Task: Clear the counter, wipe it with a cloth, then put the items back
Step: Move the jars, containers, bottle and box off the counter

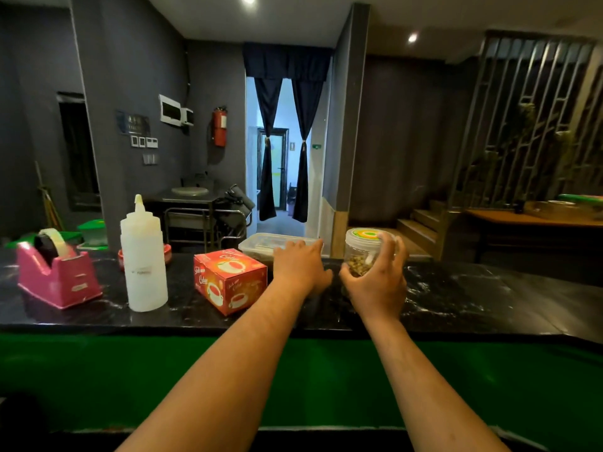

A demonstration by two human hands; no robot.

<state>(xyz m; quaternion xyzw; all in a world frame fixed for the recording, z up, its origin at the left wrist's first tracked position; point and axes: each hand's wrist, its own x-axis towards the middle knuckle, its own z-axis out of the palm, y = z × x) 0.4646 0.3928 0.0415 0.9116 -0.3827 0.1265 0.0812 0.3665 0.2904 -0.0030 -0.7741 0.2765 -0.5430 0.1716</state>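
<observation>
Right hand [375, 282] fingers curl round small lidded jar [363, 252]; left hand [301, 267], at nine o'clock, fingers relaxed, rests against clear tub [261, 244].

Tub [261, 244] half behind left hand [298, 267]

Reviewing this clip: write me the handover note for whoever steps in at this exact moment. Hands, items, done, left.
Right hand grips the clear jar at the counter.
Left hand reaches open to the flat plastic container at the back edge.
On the counter: red tea box, white squeeze bottle, pink tape dispenser.
Done: cannot tell whether wiping has happened; no cloth in view.
Left: depends on that; clear and wipe, or finish putting items back.
</observation>
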